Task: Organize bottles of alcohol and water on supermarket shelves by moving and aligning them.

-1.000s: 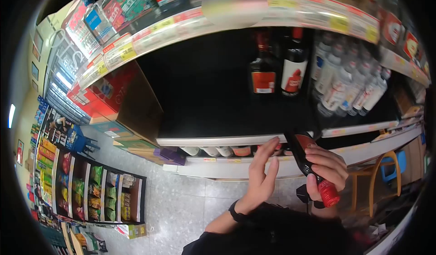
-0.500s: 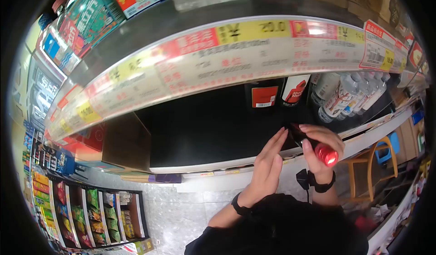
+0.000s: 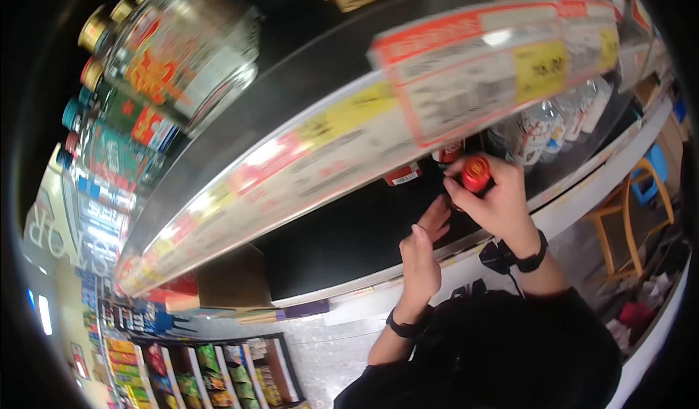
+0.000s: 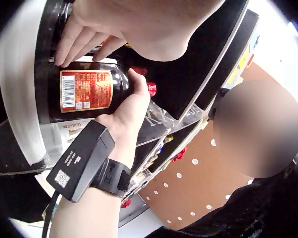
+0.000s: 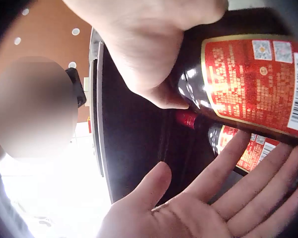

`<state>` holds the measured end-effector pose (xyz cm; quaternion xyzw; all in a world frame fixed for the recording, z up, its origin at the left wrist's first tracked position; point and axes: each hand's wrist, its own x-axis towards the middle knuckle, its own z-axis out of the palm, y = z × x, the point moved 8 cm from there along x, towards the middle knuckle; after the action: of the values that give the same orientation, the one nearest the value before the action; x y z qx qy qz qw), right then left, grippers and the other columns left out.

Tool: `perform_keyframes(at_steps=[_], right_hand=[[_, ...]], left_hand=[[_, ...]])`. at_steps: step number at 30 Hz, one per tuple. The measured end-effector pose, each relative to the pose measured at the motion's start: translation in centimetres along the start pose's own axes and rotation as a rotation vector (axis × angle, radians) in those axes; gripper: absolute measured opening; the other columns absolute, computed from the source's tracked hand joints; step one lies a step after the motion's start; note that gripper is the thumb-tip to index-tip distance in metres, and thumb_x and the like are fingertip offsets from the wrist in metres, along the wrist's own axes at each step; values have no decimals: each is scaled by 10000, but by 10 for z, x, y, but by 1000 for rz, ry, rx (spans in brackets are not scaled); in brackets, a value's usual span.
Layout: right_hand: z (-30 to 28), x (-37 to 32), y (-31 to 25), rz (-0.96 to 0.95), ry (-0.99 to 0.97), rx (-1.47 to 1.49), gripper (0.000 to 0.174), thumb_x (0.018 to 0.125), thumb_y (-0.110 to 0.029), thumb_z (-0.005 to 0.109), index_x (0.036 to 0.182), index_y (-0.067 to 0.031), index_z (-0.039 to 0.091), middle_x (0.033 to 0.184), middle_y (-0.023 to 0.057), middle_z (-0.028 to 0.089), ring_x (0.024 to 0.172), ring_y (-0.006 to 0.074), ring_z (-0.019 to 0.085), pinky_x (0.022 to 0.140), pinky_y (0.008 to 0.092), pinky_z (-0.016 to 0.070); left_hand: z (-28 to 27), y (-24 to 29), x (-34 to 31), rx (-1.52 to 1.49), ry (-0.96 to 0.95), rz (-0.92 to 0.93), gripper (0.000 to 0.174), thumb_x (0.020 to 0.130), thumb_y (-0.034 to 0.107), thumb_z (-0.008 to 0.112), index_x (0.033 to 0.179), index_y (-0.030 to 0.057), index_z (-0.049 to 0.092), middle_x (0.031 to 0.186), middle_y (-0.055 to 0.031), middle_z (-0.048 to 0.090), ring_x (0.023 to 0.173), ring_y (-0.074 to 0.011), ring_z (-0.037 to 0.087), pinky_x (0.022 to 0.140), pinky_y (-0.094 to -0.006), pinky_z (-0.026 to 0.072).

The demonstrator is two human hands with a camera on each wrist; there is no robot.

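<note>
My right hand (image 3: pixel 502 201) grips a dark glass bottle (image 3: pixel 477 174) by its upper part, the red cap toward the head camera. In the left wrist view the bottle (image 4: pixel 87 91) shows a red label with a barcode, and the right hand (image 4: pixel 129 111) wraps its shoulder. My left hand (image 3: pixel 421 256) is held just beside the bottle, fingers extended; in the right wrist view the left hand (image 5: pixel 203 208) has its fingers spread near the bottle's lower part. A similar red-labelled bottle (image 5: pixel 243 161) stands behind on the black shelf (image 3: pixel 313 256), mostly hidden by the upper shelf in the head view.
The upper shelf's price strip (image 3: pixel 328 132) hangs close above the hands. Clear plastic bottles (image 3: pixel 542 132) stand to the right, a cardboard box (image 3: pixel 233 278) to the left. Glass bottles (image 3: pixel 182 52) fill the shelf above. A wooden chair (image 3: pixel 619 227) is at the right.
The right hand has carried the bottle forward and up toward the shelf, turning its cap toward the head camera. The left hand has followed beside it. The head view has moved closer and tilted.
</note>
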<state>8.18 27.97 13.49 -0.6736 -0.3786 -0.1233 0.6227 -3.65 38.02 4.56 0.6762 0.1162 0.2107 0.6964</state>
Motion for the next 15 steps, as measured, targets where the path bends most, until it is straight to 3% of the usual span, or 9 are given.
perform_keyframes(at_steps=[2,4,6,7,8,10,11,14,15], right_hand=[[1,5,7,103,-67,-1,164,797,-71,778,915,-4,687,779,57,708,707,122,665,685,279,525],[-1,7,9,127,-85,-8,233,788,-107,809,956,-2,685,789,69,714,736,121,678,702,277,530],[-1,8,9,85,-31,151,279,781,-145,831,967,4,686,777,81,717,741,132,692,718,274,535],[-1,6,11,97,-46,137,506,707,-266,894,1064,18,676,966,150,724,844,297,731,761,326,565],[-1,3,11,93,-38,139,506,707,-266,894,1064,18,676,966,150,724,844,297,731,761,326,565],[-13,-6,0,-31,101,5,694,682,-273,906,1228,14,588,1169,189,655,1043,334,678,880,375,539],[-18,-16,3,-9,60,-83,846,669,-274,911,1343,4,482,1297,221,559,1185,381,588,980,413,488],[-34,-56,9,42,156,-46,763,765,-204,846,1371,35,450,1288,255,548,1191,391,579,991,413,472],[-32,-70,13,175,84,13,723,817,-180,798,1384,71,426,1317,270,535,1205,382,577,1000,411,463]], left_hand=[[-3,-4,3,-37,44,-16,805,1049,592,188,1440,-63,444,1440,-228,509,1306,-362,531,1049,-446,469],[-3,-2,4,-48,54,-14,797,1049,594,192,1450,-49,440,1459,-220,491,1322,-353,516,1050,-448,471],[-4,6,8,-14,80,19,797,1049,595,189,1453,-45,437,1471,-216,478,1339,-349,498,1049,-453,473],[-3,6,9,-10,60,14,802,1048,597,179,1458,-45,430,1487,-208,463,1364,-346,471,1054,-459,468],[-2,4,9,-5,55,19,802,1048,597,179,1458,-45,430,1487,-208,463,1364,-346,471,1054,-459,468],[-3,-2,8,20,62,-6,807,1048,596,170,1458,-50,428,1502,-205,446,1385,-345,447,1061,-460,460],[-1,1,6,4,64,-18,794,1054,584,183,1468,-54,409,1507,-213,437,1401,-346,428,1089,-466,430],[3,2,3,-55,17,-58,777,1059,570,194,1482,-53,385,1509,-221,431,1411,-348,412,1114,-471,398],[4,-2,2,-70,1,-88,764,1063,558,205,1495,-52,358,1519,-220,418,1418,-345,401,1132,-467,374]])
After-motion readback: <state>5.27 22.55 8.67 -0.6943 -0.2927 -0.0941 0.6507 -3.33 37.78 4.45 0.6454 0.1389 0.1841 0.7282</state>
